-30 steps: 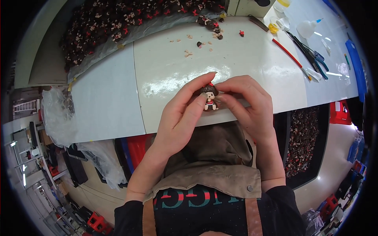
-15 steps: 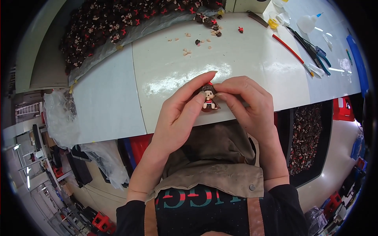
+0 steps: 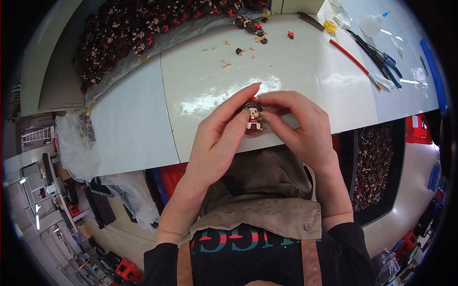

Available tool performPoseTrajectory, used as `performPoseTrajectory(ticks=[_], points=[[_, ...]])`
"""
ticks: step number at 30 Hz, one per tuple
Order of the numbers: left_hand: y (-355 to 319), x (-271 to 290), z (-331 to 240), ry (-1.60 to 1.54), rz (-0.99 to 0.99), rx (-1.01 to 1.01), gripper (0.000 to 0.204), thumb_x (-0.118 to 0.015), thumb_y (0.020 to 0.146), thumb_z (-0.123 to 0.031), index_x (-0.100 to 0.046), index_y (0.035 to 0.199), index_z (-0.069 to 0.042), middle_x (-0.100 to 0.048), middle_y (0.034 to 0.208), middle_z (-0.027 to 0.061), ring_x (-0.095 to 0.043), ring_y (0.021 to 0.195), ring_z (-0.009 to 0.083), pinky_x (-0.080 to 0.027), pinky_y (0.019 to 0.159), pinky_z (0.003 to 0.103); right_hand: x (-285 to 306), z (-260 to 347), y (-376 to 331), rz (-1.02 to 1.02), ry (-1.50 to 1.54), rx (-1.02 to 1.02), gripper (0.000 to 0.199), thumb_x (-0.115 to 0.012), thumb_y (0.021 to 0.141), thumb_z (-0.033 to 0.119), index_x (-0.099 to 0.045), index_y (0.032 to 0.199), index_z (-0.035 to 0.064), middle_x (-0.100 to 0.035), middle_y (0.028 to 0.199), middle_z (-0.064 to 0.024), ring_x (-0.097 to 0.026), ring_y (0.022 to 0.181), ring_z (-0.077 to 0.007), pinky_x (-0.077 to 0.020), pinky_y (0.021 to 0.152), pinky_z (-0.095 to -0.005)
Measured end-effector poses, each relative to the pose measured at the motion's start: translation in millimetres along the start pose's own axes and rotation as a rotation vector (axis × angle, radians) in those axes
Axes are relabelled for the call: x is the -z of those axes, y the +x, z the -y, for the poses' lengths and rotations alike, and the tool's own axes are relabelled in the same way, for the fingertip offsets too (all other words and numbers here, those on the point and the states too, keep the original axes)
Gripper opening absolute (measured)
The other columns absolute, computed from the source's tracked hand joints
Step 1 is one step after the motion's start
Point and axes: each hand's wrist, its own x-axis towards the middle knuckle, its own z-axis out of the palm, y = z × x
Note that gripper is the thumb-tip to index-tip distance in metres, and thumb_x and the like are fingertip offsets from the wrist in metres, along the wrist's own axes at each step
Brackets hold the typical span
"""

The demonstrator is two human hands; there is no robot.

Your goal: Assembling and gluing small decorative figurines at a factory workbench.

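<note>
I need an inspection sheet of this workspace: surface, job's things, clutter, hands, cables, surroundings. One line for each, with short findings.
Surface: white table, glossy, with a seam on its left part.
Job's things: small doll figure, brown hair, red top, upright between both hands.
Clutter: small loose parts; red-handled tool; blue-handled tool; glue bottle.
Hands: left hand and right hand pinch the figure with the fingers.
Cables: nothing seen.
Surroundings: heap of similar figures on plastic sheet behind the table; tray of figures below on the right.

Brown figurine [image 3: 253, 117] with red hat, white table [image 3: 296, 66], red stick [image 3: 350, 56]
</note>
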Motion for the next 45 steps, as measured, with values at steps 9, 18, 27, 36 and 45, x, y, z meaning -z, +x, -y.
performPoseTrajectory(ticks=[9,18,27,36,45], points=[[6,-4,-12,-0.004,-0.04,0.1,0.039,-0.039,0.094,-0.006,-0.047,0.132,0.001,-0.059,0.11,0.0052,-0.054,0.098,0.0096,-0.043,0.086,0.024,-1,-6,3,-0.008,-0.054,0.049,0.025,-0.065,0.075,-0.006,-0.063,0.098,0.0027,-0.066,0.089,-0.0072,-0.067,0.078,-0.0166,-0.0536,0.068,-0.0261],[13,1,-9,-0.022,0.005,0.19,0.038,-0.043,0.094,-0.01,-0.049,0.131,-0.002,-0.059,0.107,0.0044,-0.055,0.091,0.0094,-0.048,0.078,0.023,8,-3,1,0.081,-0.082,-0.046,0.02,-0.065,0.079,0.002,-0.064,0.098,0.0046,-0.065,0.088,-0.0096,-0.065,0.078,-0.0227,-0.0516,0.07,-0.0318],[9,-11,-16,-0.059,0.011,0.126,0.036,-0.047,0.092,-0.009,-0.05,0.127,-0.002,-0.058,0.103,0.0076,-0.059,0.089,0.0139,-0.05,0.074,0.027,22,2,-2,0.064,0.1,0.037,0.02,-0.066,0.08,0.005,-0.064,0.101,0.0038,-0.065,0.098,-0.0097,-0.063,0.088,-0.0244,-0.0503,0.076,-0.0322],[7,-13,-6,-0.655,0.008,0.162,0.035,-0.046,0.09,-0.005,-0.046,0.126,-0.005,-0.058,0.107,0.0153,-0.061,0.084,0.0198,-0.052,0.069,0.029,171,-32,39,-0.666,-0.368,-0.044,0.041,-0.062,0.087,0.014,-0.047,0.123,0.0024,-0.055,0.114,-0.0095,-0.053,0.1,-0.0159,-0.0452,0.08,-0.0276],[-8,-10,2,-0.646,-0.008,0.033,0.033,-0.045,0.092,-0.009,-0.043,0.125,-0.009,-0.056,0.105,0.0124,-0.056,0.083,0.0163,-0.047,0.072,0.026,201,-103,93,-0.578,-0.548,-0.297,0.068,-0.075,0.071,0.037,-0.048,0.12,-0.0021,-0.054,0.116,-0.0204,-0.055,0.106,-0.0316,-0.0446,0.09,-0.0375]])
